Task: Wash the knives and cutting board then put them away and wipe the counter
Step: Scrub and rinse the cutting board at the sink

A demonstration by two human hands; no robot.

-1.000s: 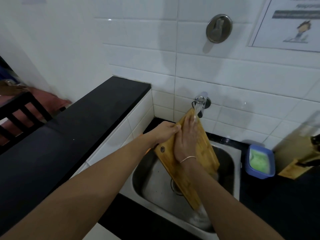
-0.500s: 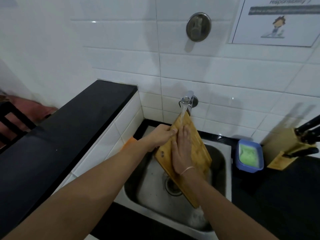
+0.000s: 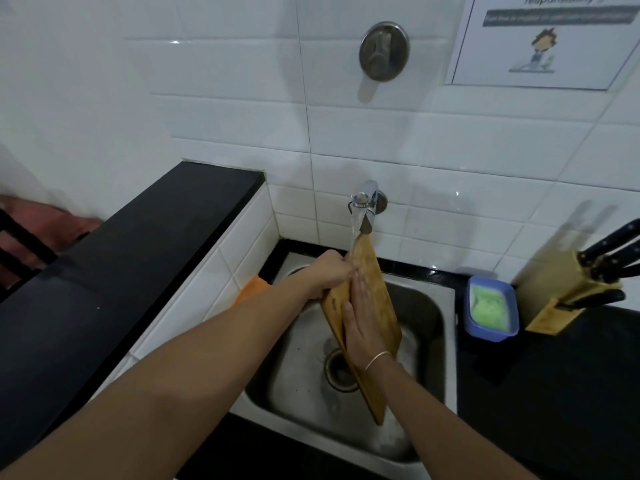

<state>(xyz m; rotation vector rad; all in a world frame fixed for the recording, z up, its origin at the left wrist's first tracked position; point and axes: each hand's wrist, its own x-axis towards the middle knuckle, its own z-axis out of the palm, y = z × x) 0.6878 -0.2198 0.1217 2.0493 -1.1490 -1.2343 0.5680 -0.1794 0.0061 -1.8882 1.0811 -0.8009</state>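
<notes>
The cutting board (image 3: pixel 375 296) is held tilted over the steel sink (image 3: pixel 426 306), its top corner under the water stream running from the wall tap (image 3: pixel 365 199). The left hand (image 3: pixel 330 271) grips the board's left edge near the top, fingers curled round it. The right hand (image 3: pixel 362 320) lies flat against the board's face, fingers straight and together; a thin bangle sits on that wrist. The board's lower corner hangs low in the basin, to the right of the drain (image 3: pixel 341 370).

On the black counter (image 3: pixel 571 375) to the right of the sink stands a blue tub (image 3: pixel 491 311) with green contents. Just beyond it is a wooden knife block (image 3: pixel 568 292) holding black-handled knives (image 3: pixel 613 251). An orange cloth (image 3: pixel 252 287) shows at the sink's left edge.

A paper notice (image 3: pixel 550 39) is fixed to the tiled wall. Its top line reads "responsibility"; the banner text beneath is too blurred to read. A cartoon figure is printed below.
</notes>
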